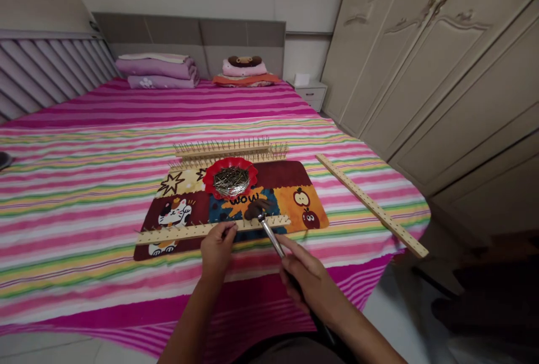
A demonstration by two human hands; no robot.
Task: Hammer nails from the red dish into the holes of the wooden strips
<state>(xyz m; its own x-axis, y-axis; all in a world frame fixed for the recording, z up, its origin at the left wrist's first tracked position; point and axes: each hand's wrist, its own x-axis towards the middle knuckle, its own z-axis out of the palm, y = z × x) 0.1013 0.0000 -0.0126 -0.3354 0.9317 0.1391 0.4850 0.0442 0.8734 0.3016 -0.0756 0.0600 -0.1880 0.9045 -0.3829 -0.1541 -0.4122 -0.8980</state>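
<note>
My right hand [305, 274] is wrapped round the handle of a hammer [272, 233], its dark head blurred over the near wooden strip. That strip [177, 233] lies across a patterned mat [295, 176], with several nails standing along it. At the strip's front edge, left of the hammer head, my left hand [219, 243] has thumb and forefinger pinched together. Whatever is between those fingertips is too small to make out. A red scalloped bowl [208, 180] heaped with loose nails [231, 180] sits on the mat beyond the strip.
Behind the bowl lie wooden strips [223, 151] bristling with upright nails. A long strip with holes [370, 204] lies at the right on the striped bedspread [105, 173]. Folded bedding [160, 69] is by the headboard [172, 30]; a wardrobe [404, 60] stands right.
</note>
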